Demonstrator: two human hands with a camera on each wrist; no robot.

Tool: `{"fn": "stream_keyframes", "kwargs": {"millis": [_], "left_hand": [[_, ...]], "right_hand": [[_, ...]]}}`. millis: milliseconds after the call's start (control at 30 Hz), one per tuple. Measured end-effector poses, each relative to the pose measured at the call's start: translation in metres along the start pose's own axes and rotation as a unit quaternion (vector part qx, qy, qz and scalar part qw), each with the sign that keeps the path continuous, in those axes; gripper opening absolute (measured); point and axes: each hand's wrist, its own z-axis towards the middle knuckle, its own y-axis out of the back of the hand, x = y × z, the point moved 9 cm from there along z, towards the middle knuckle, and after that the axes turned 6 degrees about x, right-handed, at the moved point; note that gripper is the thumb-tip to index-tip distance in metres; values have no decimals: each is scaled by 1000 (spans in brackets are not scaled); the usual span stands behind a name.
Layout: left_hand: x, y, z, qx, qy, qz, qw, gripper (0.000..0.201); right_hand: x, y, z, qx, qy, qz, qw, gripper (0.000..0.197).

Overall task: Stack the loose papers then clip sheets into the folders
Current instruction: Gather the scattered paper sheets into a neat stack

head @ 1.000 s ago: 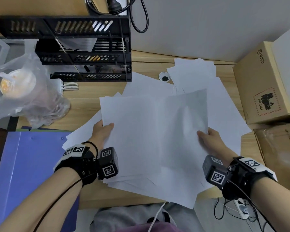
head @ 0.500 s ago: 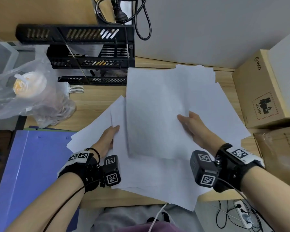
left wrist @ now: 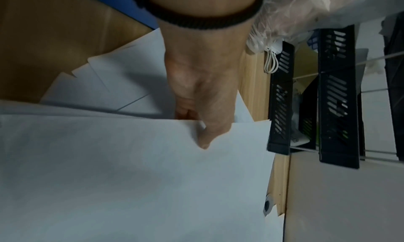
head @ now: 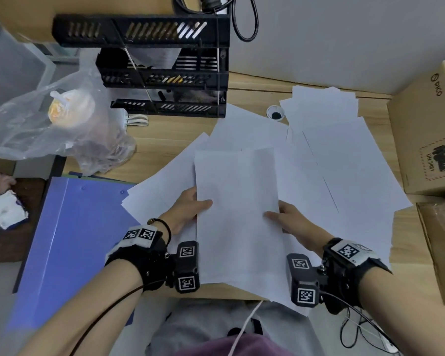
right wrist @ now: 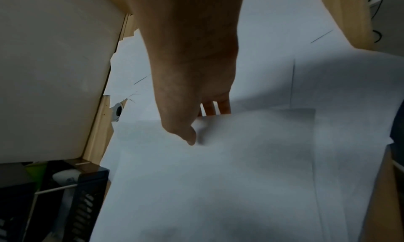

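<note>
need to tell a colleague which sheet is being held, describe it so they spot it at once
On the wooden desk, in front of the black plastic tray rack, white paper sheets lie fanned out. The held sheet lies topmost, pinched between left hand and right hand.

The head camera looks steeply down from above the wooden desk (head: 170, 132), taking in both forearms and the black letter tray (head: 162, 80) at the far edge. Each wrist camera sits close behind its hand, low over the paper, facing along the thumb toward the wall. All three views share the top sheet (head: 238, 214), the tray and the desk's cable grommet (head: 275, 113).
</note>
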Motion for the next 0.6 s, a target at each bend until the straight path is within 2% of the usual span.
{"fn": "stream_keyframes", "kwargs": {"millis": [100,200,233,300,367,433,500,600], "left_hand": [[-15,-2,0,-4,-24,-8,1000,26],[-45,-9,-5,50,-60,-61,995,28],[-58,-11,-8,69,-73,-77,992,31],[-89,-10,-13,84,-107,-82,987,36],[-125,-5,-19,60,-153,-64,984,42],[-160,5,-26,10,-211,-62,975,42],[-186,11,-35,-16,-260,-75,963,41],[-186,11,-38,-41,-271,-67,959,39]], "right_hand": [[1,16,4,-39,11,26,999,54],[21,28,-2,-43,51,99,993,78],[33,29,-5,-26,76,114,990,75],[68,29,-15,11,135,140,981,51],[104,37,-28,-5,186,154,970,36],[138,52,-41,-46,236,165,956,31],[162,60,-52,-57,277,174,943,29],[161,56,-57,-53,288,159,943,27]]}}
